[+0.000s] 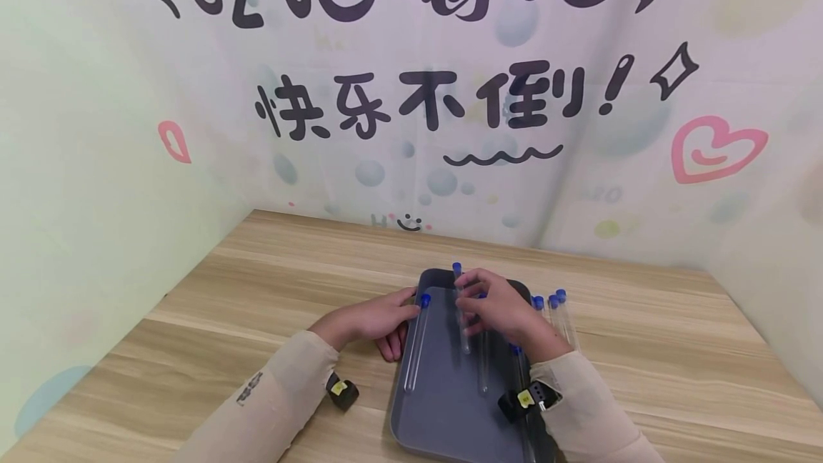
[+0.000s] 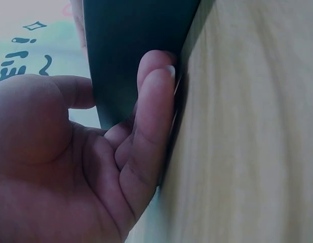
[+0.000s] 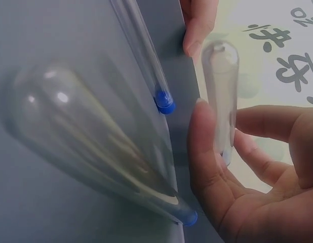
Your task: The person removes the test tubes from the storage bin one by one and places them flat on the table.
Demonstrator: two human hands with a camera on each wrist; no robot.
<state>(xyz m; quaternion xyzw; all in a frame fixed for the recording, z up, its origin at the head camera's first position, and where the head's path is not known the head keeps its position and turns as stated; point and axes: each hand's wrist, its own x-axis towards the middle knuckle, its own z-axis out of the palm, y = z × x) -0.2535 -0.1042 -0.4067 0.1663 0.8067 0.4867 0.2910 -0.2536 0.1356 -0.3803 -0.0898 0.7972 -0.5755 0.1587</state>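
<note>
A wood-grain tabletop (image 1: pixel 257 270) stands before a pale backdrop (image 1: pixel 411 48). The backdrop bears black Chinese characters (image 1: pixel 431 102), bluish bubbles (image 1: pixel 370 173) and a pink heart (image 1: pixel 719 150). Lighting is diffuse.

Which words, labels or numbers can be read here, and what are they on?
"吃饱喝饱," on the backdrop, top row, partly cut off
"快乐不倒!" on the backdrop, second row
Faint small letters on the backdrop: too pale to read surely
Left sleeve: dark mark, illegible
Yellow wrist stickers: too small to read
Test tubes: no lettering visible

Free room at near left in the tray (image 1: pixel 444 421), test tubes (image 1: pixel 416 347) beyond
</note>
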